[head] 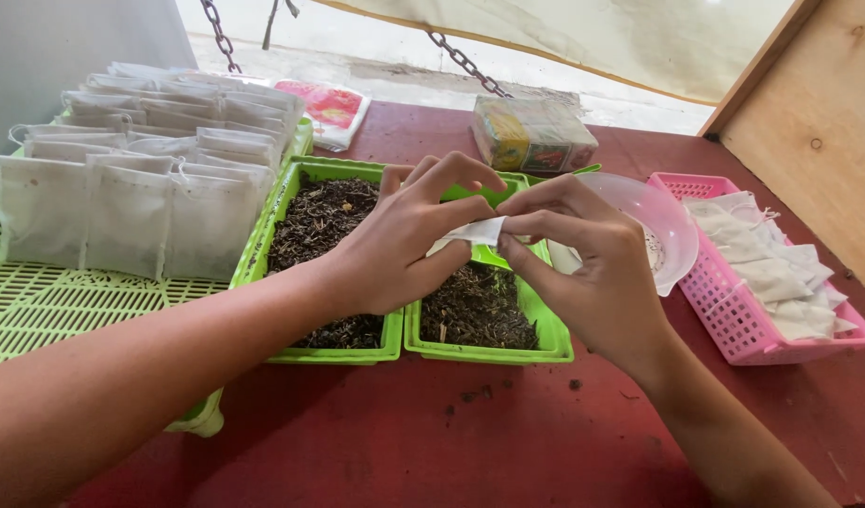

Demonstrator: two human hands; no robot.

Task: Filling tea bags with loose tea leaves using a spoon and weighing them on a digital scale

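Red-painted tabletop (376, 442) fills my view, with a pale wall and hanging chains behind it. Furthest left I see a lime-green slatted plastic tray (47, 306) carrying rows of filled white paper sachets (122, 212) standing upright against each other. Just right of it sit two lime-green rectangular plastic tubs of dark dried leaves, the left tub (301, 183) and the right tub (489, 353), touching side by side.

Above these tubs my left hand (395, 249) curls, thumb and fingertips pinched on one end of a small white paper sachet (472, 232). My right hand (583, 273) pinches the other end of it between thumb and forefinger, the remaining fingers loosely bent. So the sachet is held between both hands, over the right tub.

Behind the hands lies a plastic-wrapped yellow and green packet (534, 134), and further left a red and white flat packet (331, 111). Partly hidden by my right hand is a clear round plastic bowl (663, 221). At far right stands a pink slotted plastic basket (734, 320) holding flat empty white sachets (781, 268), beside a bare wooden board (818, 122).
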